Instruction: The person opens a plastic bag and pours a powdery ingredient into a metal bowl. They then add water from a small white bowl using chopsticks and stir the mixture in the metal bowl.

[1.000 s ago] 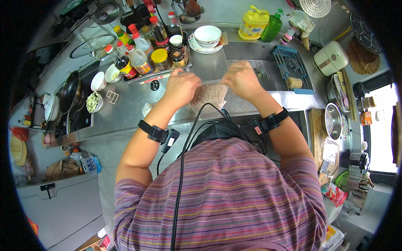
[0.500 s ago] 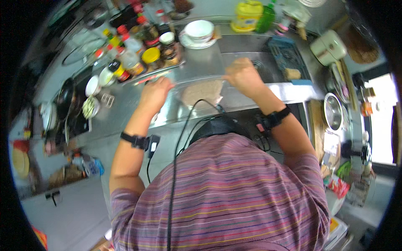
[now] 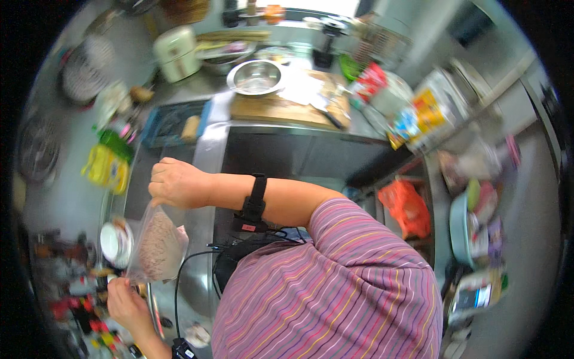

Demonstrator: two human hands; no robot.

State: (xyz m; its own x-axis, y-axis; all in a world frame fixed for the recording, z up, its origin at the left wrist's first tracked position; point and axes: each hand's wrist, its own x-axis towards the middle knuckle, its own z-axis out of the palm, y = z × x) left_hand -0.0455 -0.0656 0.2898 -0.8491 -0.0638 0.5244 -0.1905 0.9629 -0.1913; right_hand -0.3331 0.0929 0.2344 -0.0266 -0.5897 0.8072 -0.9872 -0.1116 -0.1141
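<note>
A clear plastic bag (image 3: 158, 248) with a pinkish-brown, grainy filling hangs stretched between my two hands. One upper corner is pinched in my right hand (image 3: 178, 183), its fingers closed. My left hand (image 3: 124, 300) grips the opposite corner, fingertips pressed together. The bag is over the steel counter (image 3: 200, 263), beside the sink. What the filling is exactly, I cannot tell. White bowls stacked on a plate (image 3: 115, 242) stand just past the bag.
A wooden cutting board (image 3: 269, 110) carries a steel bowl (image 3: 256, 76), white paper and a knife (image 3: 327, 115). In the sink area sits a blue basket (image 3: 154, 128) with a sponge (image 3: 191, 128). A yellow jug (image 3: 107, 170) and blurred condiment bottles (image 3: 89, 320) stand along the wall. An orange bag (image 3: 405, 206) is at right.
My head and body have turned right, bringing the cutting board to the top of the view. Both hands keep hold of the bag, which shows upright and stretched between them.
</note>
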